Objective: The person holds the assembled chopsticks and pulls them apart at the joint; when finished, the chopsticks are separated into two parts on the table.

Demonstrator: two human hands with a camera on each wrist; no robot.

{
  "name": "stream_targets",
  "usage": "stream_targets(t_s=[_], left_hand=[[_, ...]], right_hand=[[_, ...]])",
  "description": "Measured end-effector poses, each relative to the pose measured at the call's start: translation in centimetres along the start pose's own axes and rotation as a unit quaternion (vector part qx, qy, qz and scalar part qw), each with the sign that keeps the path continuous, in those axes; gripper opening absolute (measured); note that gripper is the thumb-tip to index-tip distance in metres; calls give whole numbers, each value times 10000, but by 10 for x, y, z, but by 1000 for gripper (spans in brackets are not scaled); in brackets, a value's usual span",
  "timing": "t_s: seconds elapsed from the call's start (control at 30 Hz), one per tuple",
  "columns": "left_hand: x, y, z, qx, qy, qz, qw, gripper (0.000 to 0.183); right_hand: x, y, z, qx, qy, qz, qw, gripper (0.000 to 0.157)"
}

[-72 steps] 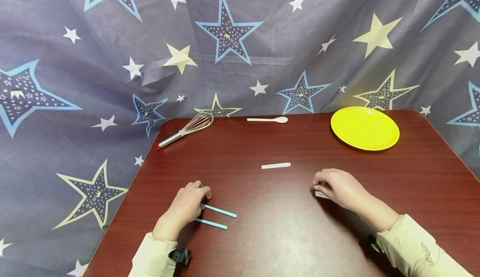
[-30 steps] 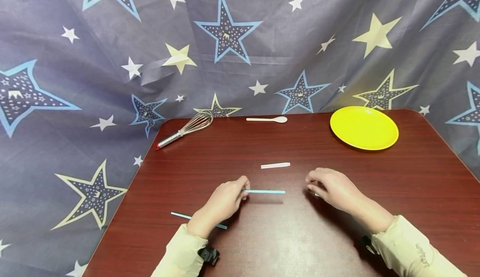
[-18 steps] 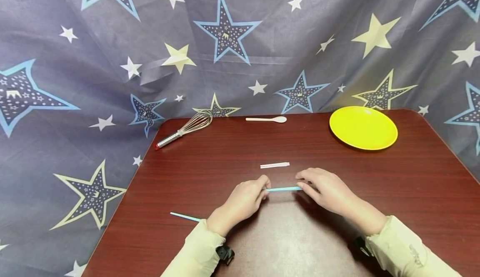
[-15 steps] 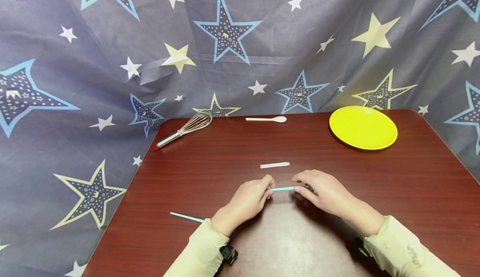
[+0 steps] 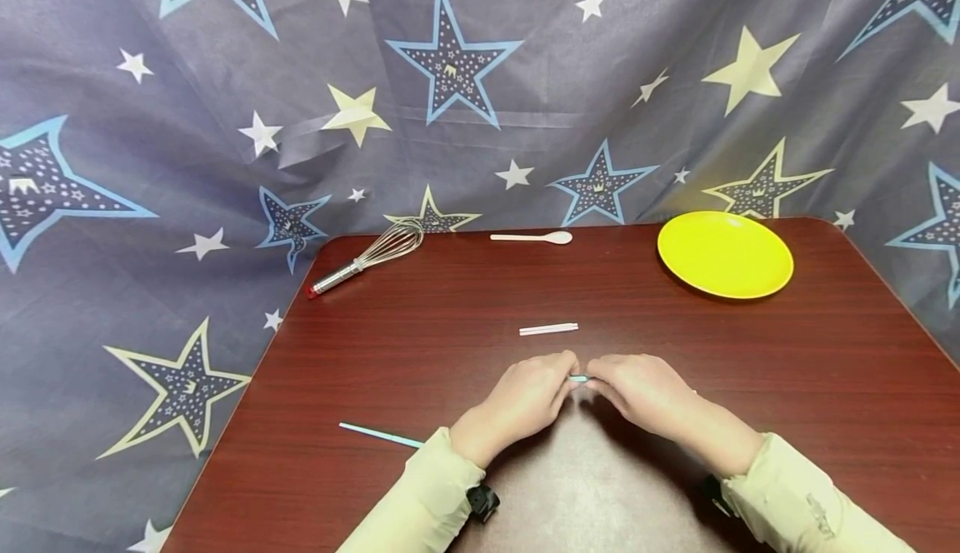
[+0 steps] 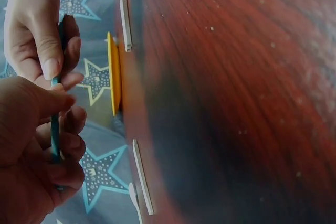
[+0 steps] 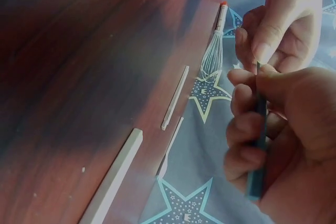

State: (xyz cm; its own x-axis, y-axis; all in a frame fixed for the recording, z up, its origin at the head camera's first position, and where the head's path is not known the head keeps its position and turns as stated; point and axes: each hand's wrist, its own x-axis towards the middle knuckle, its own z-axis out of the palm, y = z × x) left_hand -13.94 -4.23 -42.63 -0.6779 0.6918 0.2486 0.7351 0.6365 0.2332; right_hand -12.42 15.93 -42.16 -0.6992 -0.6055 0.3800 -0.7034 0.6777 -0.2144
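Both hands grip one blue chopstick [image 5: 578, 378] just above the table; only a short piece shows between them in the head view. My left hand [image 5: 521, 395] pinches it with thumb and fingers. Opposite, my right hand [image 5: 648, 391] holds the other part, and the thick square end [image 7: 256, 182] shows along its palm in the right wrist view. A second blue chopstick [image 5: 378, 433] lies on the table, partly hidden by my left sleeve. Beyond the hands lies a short white bar [image 5: 549, 330]. Another white bar [image 7: 113, 179] lies near my right hand, mostly hidden in the head view.
Along the back of the brown table [image 5: 450, 311] lie a metal whisk [image 5: 367, 258], a white spoon [image 5: 532, 237] and a yellow plate [image 5: 725, 254]. A star-patterned cloth [image 5: 480, 153] hangs behind the table edge.
My left hand has left one chopstick on the table and brought the other to the right. My right hand has moved off the white bar, slightly left, and taken hold of that chopstick.
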Motion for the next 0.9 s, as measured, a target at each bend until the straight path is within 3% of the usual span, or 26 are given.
stream_targets(t_s=[0.17,0.3,0.5,0.9], left_hand=[[3,2,0,162,-269,-36,9995,22],[4,3,-1,37,-165,51,9998,19],[4,-1,-1,-300,76,147,9994,14],[4,-3,-2,-597,-76,319,9977,15]], right_hand=[[-3,1,-1,-99,-157,89,9998,25],[-5,2,-2,-157,-231,115,9995,27],[-5,4,-3,-154,43,-23,9999,30],[-7,5,-4,-3,69,-115,9999,34]])
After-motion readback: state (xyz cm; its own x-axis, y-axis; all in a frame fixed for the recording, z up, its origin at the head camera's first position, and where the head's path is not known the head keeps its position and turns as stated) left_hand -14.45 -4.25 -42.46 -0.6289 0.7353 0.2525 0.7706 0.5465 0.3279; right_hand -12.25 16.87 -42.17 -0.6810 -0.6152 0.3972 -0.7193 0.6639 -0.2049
